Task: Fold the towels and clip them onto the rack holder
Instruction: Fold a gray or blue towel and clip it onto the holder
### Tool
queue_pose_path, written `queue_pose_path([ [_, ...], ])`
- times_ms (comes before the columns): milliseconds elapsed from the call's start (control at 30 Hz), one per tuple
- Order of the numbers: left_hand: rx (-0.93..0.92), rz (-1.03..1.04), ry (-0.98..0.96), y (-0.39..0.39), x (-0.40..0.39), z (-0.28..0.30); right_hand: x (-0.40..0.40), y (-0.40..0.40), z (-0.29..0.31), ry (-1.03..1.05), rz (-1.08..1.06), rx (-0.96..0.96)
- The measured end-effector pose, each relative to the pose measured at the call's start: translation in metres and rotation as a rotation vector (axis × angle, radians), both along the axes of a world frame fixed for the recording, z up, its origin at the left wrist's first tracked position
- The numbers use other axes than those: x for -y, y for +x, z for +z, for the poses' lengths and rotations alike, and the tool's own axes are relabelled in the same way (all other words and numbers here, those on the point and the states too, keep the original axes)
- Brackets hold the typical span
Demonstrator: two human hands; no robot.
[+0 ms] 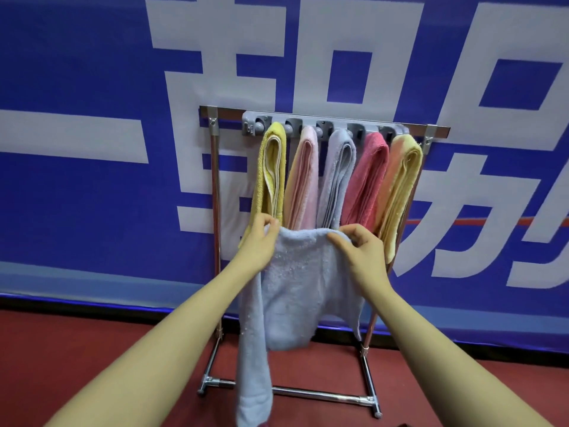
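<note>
Your left hand pinches the top edge of a pale blue towel at its left corner, fingers curled round the cloth. Your right hand grips the same edge at the right corner, thumb and fingers closed on the fold. The towel hangs between the two hands — one long tail drops toward 7 o'clock, down past the rack's base bar, while the wider part sags under your right hand.

Directly behind the towel, at 12 o'clock from your hands, stands the metal rack with a grey clip holder along its top rail. Five folded towels hang from it side by side: a yellow towel at the far left, then a light pink towel, a lavender towel, a deep pink towel, and a pale yellow towel at the far right. Their lower ends sit just behind your knuckles.

Beyond the rack hangs a blue banner with large white characters, and below it — at 6 o'clock — lies a red floor.
</note>
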State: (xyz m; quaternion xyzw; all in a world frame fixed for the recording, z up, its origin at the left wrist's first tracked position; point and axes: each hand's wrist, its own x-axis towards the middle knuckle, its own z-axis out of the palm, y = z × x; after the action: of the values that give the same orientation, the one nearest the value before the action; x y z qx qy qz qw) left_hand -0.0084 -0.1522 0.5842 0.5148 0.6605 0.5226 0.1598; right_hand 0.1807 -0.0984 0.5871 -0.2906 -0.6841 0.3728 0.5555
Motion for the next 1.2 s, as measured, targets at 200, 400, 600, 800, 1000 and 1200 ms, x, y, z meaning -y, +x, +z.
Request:
queue_pose_path([
  [200, -0.229, -0.115, -0.112, 0.011, 0.007, -0.016, 0.003, -0.022, 0.009, 0.087, 0.047, 0.056],
  [400, 0.013, -0.269, 0.098, 0.026, 0.015, -0.003, 0.005, -0.028, 0.014, 0.114, 0.107, 0.051],
  [600, 0.205, -0.244, 0.133, 0.036, 0.011, 0.004, 0.002, -0.02, 0.011, 0.038, 0.139, 0.015],
  [800, 0.174, -0.151, 0.228, 0.038, 0.005, 0.019, -0.004, -0.009, -0.004, -0.073, 0.074, 0.038],
  [1000, 0.103, -0.096, 0.264, 0.033, 0.006, 0.032, -0.002, -0.007, -0.018, -0.249, 0.058, 0.007],
  [1200, 0.019, -0.018, 0.23, 0.012, 0.013, 0.025, 0.002, -0.015, -0.008, -0.151, 0.017, -0.134],
])
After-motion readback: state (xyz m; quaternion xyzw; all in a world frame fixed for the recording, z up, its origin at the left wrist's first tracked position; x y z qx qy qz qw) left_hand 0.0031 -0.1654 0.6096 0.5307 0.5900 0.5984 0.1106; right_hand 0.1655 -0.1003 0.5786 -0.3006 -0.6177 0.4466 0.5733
